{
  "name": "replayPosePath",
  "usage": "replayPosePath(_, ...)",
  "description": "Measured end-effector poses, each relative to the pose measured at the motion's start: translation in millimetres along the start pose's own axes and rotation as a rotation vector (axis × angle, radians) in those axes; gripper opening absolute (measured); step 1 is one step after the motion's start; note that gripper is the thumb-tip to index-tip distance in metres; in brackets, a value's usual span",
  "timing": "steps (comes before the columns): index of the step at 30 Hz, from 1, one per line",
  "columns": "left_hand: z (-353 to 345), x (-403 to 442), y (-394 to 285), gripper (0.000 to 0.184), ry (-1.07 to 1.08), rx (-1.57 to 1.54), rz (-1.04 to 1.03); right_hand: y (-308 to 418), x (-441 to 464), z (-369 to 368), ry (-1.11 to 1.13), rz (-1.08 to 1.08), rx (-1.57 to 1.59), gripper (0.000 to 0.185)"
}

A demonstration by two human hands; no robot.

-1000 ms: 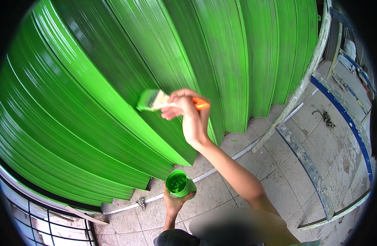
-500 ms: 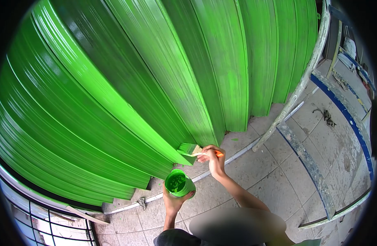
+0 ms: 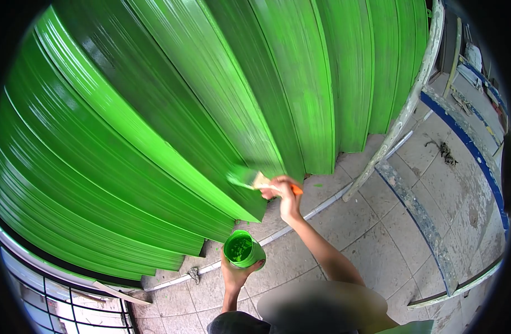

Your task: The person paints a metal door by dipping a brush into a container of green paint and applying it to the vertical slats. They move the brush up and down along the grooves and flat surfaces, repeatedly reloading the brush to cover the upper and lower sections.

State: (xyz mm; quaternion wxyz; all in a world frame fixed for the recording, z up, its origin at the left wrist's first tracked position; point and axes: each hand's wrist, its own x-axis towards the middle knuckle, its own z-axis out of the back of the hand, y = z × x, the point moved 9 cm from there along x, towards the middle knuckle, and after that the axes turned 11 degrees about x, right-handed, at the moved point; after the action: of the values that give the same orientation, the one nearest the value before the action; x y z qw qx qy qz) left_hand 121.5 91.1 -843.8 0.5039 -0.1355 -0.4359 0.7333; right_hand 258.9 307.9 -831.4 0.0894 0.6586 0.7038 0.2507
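My right hand (image 3: 286, 196) is closed around the handle of a paintbrush (image 3: 261, 181), whose orange handle end sticks out behind the fingers. The brush's green-coated bristles, smeared by motion, are at the lower part of a ribbed green metal panel (image 3: 172, 128). Below and to the left, my left hand (image 3: 237, 275) is wrapped round a small green paint can (image 3: 257, 257). The can is tilted so its mouth faces me, and green paint with lumpy patches shows inside.
Grey floor tiles (image 3: 355, 234) run below the panel, crossed by a thin white pipe (image 3: 322, 206). A paint-spattered ladder (image 3: 416, 222) with blue edges lies at the right. A black grid (image 3: 66, 303) is at lower left, and a small crumpled scrap (image 3: 194, 274) lies by the panel's foot.
My right hand and the paintbrush have moved up and slightly left along the panel. My left hand and the paint can stay almost where they were.
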Motion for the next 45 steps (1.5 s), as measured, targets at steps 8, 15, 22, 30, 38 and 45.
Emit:
replayPosePath(8,-5.6,-0.8,11.0,0.078,0.010,-0.011,0.004,-27.0,4.4,45.6,-0.056,-0.044,-0.121,0.015)
replayPosePath(15,-6.8,-0.6,8.8,0.077,0.015,-0.024,0.051,45.7,36.2,-50.6,0.135,0.126,0.046,0.018)
replayPosePath(22,-5.1,-2.1,18.5,0.077,0.000,-0.034,0.040,-43.5,-3.1,94.1,-0.121,-0.071,-0.085,0.019)
replayPosePath(30,-11.7,-0.4,22.9,0.087,0.057,0.013,0.016,10.0,25.6,-11.6,0.064,0.015,-0.088,0.016)
replayPosePath(38,-10.7,-1.1,22.4,0.086,0.044,-0.003,0.017,-18.0,16.2,47.8,-0.103,-0.053,0.020,0.017)
replayPosePath(45,-9.5,-0.2,19.5,0.075,0.024,-0.043,0.036,-29.0,15.9,62.1,-0.073,-0.075,-0.196,0.020)
